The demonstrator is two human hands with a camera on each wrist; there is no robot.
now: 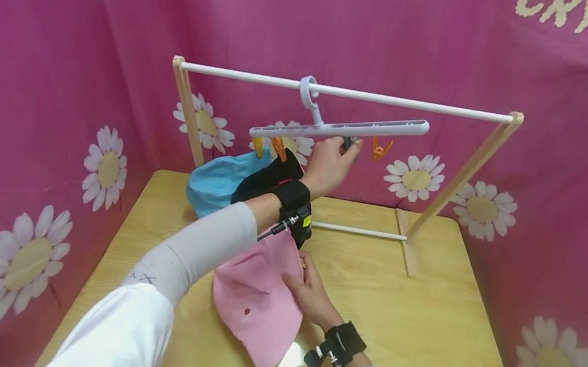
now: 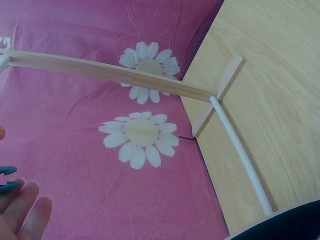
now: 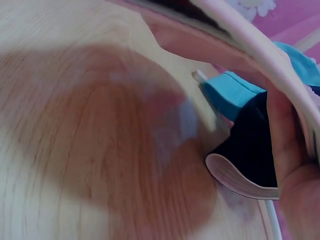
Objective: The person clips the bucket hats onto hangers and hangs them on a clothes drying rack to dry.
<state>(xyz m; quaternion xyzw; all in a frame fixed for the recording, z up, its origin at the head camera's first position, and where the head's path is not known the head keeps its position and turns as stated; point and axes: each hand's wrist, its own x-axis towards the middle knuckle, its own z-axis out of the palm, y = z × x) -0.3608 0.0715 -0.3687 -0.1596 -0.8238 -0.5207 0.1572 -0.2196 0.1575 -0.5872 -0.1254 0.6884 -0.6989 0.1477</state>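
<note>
My left hand (image 1: 328,164) is raised to the pale lilac hanger (image 1: 345,130) and pinches a dark green clip (image 1: 351,143) under its bar. In the left wrist view that clip (image 2: 7,186) shows its two prongs apart beside the fingertips (image 2: 31,192). Lower down, my right hand (image 1: 314,298) grips the edge of a pink bucket hat (image 1: 258,303), thumb on the outside. A light blue hat (image 1: 216,181) and a black hat (image 1: 261,180) hang from the hanger's left half, by a yellow clip (image 1: 258,146) and an orange clip (image 1: 279,148).
Another orange clip (image 1: 379,149) hangs towards the hanger's right end. The hanger hooks over the white rail (image 1: 421,105) of a wooden-legged rack (image 1: 462,175). The rack stands at the back of the wooden table (image 1: 418,342). Pink cloth with daisies (image 1: 416,180) surrounds the table.
</note>
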